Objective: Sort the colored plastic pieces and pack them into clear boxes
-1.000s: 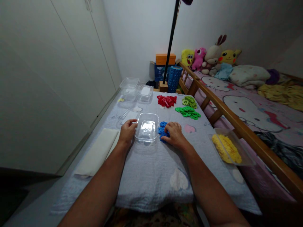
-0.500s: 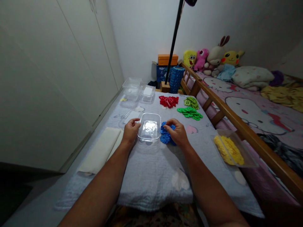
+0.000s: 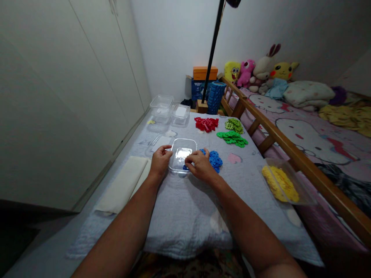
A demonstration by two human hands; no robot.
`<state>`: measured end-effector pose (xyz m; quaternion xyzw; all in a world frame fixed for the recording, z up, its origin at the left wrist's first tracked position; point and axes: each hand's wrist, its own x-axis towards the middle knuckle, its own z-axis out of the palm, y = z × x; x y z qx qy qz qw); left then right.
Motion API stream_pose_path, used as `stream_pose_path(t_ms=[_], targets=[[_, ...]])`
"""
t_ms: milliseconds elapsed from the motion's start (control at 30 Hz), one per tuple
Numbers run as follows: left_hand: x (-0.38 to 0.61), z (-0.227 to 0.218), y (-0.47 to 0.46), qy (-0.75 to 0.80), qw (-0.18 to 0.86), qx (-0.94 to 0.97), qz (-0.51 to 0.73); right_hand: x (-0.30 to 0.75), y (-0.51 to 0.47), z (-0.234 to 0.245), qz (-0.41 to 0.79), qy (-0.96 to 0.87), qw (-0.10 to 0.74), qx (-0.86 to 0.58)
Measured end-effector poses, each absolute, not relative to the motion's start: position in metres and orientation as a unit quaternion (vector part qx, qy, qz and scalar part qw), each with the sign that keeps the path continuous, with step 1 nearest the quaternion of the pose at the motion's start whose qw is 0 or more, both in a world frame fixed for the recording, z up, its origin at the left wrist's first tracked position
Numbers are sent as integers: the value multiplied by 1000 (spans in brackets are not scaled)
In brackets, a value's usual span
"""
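Note:
My left hand (image 3: 161, 159) grips the left rim of a clear plastic container (image 3: 183, 143) between thumb and fingers. Over the container's right side, my right hand (image 3: 199, 164) is closed in a pinch on a blue snowflake-shaped plastic piece (image 3: 185, 167), which shows just below the fingertips. A pile of blue pieces (image 3: 215, 159) lies right beside that hand, partly covered by it. Farther back are piles of red pieces (image 3: 206, 124), green pieces (image 3: 232, 138) and light green pieces (image 3: 234, 125).
A clear container of yellow pieces (image 3: 279, 184) stands at the table's right edge, by the wooden bed rail (image 3: 275, 135). Two clear containers (image 3: 161, 103) are at the back left. A folded cream cloth (image 3: 124, 183) lies left of my left hand. A black pole (image 3: 213, 50) rises behind the table.
My right hand has moved left from the blue pile to over the container, bringing a blue piece with it. My left hand stays on the container's rim.

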<state>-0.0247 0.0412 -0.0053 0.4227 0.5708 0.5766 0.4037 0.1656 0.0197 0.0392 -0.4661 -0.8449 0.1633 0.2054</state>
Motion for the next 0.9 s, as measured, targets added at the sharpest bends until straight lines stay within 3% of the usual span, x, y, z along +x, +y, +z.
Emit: stream_pose_path(t_ms=[133, 367, 533, 667, 900], targets=[[-24, -6, 41, 569, 408, 419, 578, 166, 20, 39, 145, -854, 194, -460], [-24, -7, 41, 569, 408, 419, 579, 198, 31, 42, 107, -812, 289, -496], [-24, -6, 41, 570, 407, 421, 576, 242, 39, 38, 60, -758, 201, -617], [-24, -6, 41, 567, 410, 416, 582, 253, 36, 31, 58, -766, 124, -628], [-23, -2, 41, 557, 417, 403, 595, 250, 37, 35, 105, -766, 151, -616]])
